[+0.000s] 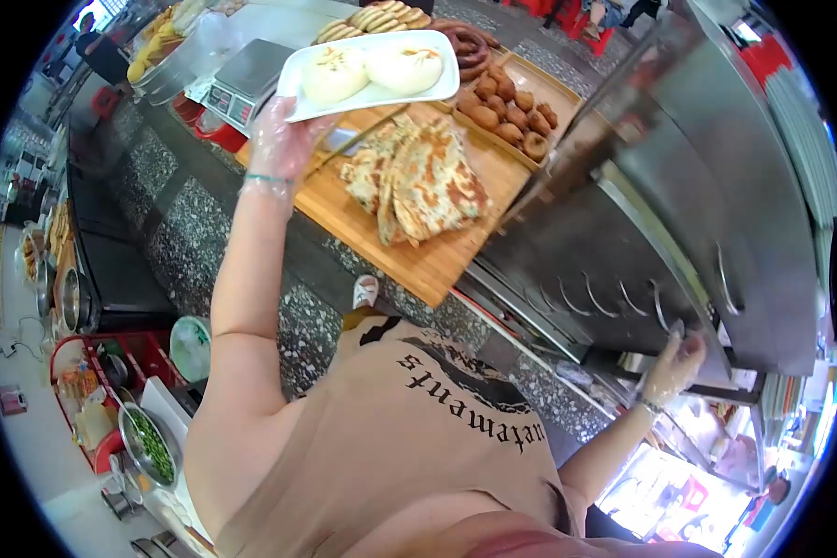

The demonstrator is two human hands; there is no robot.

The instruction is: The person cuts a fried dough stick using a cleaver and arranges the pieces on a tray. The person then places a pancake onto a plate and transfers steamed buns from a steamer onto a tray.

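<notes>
My left hand point(284, 139), in a clear glove, holds a white tray point(374, 100) by its near left corner. Two pale round buns point(335, 74) lie on the tray. Below it, browned flatbreads point(428, 181) are piled on a wooden board point(381, 246). My right hand point(676, 369), also gloved, is at the lower right, with its fingers apart and raised beside the lower end of a curved metal handle point(659, 305) on a steel cabinet. Nothing shows in that hand, and whether a fingertip touches the handle is unclear.
Fried brown balls point(507, 112) fill a box beside the board. Sausages point(465, 46), flat buns point(372, 20) and a scale point(244, 84) stand beyond. The steel cabinet point(614, 232) flanks the board's right side. A bowl of chopped greens point(149, 446) is at the lower left.
</notes>
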